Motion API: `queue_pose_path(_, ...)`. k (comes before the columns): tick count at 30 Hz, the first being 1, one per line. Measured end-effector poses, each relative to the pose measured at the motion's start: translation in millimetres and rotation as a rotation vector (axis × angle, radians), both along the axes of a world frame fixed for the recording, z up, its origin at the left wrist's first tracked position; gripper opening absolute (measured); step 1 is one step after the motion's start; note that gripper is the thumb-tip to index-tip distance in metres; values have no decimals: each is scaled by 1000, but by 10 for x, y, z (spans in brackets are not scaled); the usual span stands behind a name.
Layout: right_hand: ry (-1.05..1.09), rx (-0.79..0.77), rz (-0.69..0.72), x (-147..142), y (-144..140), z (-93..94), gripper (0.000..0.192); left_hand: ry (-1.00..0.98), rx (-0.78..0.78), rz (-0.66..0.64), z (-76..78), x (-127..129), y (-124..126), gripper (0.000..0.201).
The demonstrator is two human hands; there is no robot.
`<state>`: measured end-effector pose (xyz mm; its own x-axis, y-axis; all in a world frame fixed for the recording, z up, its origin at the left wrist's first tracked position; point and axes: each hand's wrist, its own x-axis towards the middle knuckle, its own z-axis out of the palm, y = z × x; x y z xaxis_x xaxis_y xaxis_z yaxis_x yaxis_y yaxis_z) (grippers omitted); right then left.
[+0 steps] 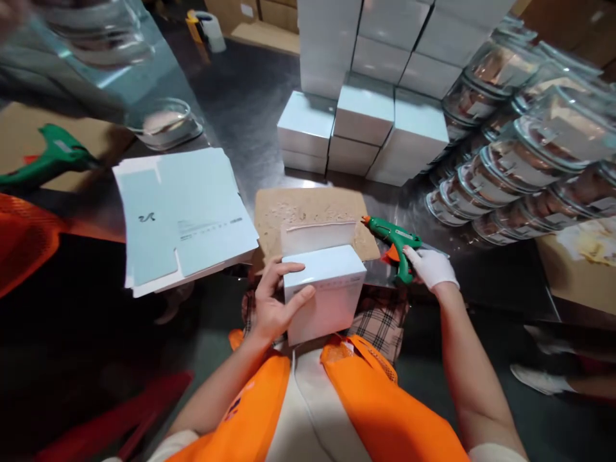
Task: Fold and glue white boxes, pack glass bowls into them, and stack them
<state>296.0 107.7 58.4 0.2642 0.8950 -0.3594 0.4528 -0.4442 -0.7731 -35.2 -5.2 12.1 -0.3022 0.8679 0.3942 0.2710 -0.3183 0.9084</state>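
My bare left hand [276,305] grips a white carton [327,292] at its left side, thumb on the near face and fingers over the top edge. The carton is tilted near my lap, and a flap [317,237] stands up at its far side. My right hand [430,266], in a white glove, has its fingers on the handle of a green hot glue gun [394,237]. The gun's orange nozzle points left, over the edge of a worn cardboard mat [308,204] with dried bits on it.
A stack of flat box blanks [192,212] lies left. White cartons [366,109] are piled at the back, and stacked glass containers [510,167] stand right. Another green glue gun [52,157] lies far left, near another person's blurred sleeve [52,83] and a round glass container [166,122].
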Motion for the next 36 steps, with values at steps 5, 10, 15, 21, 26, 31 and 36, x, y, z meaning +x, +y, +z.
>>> queue_pose_path(5,175,239,166,-531,-253,202,44,-14,5,-165,47,103,66,41)
queue_pose_path(10,534,116,242,-893,-318,34,65,-53,-25,-156,-21,177,95,46)
queue_pose_path(15,510,400,582,-672,-395,-51,86,-342,41,-215,-83,176,198,65)
queue_pose_path(21,272,694,923,-692,-503,13,37,-155,74,-275,37,92,217,32)
queue_pose_path(26,253,782,941,-715,-538,-129,24,-110,112,-362,169,93,171,20)
queue_pose_path(31,125,781,642,-691,-738,-353,82,-206,21,-190,199,54,205,25)
queue_pose_path(36,-448,1246,680,-705,-1053,-596,69,-607,-209,139,190,-80,444,39)
